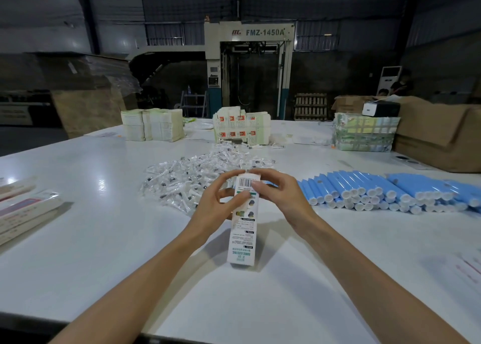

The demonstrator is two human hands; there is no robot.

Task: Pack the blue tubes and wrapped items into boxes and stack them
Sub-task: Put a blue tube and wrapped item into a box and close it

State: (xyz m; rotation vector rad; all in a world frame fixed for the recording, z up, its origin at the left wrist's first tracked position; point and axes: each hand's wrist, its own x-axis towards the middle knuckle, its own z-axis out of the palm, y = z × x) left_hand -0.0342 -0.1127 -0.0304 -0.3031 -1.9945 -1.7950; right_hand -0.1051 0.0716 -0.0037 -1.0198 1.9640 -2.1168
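Long printed carton [243, 226] is held tilted over the white table [104, 252], in front of the pile of wrapped items [192, 179] and left of the rows of blue tubes [377, 190]. The left hand [221, 205] pinches its upper part with the thumb on the printed face, and the right hand [277, 195] grips the top end with fingertips at the flap. Judgement: thin card, light, walls likely to buckle if squeezed mid-span, so hold by the long edges near the flap; contents cannot be told.
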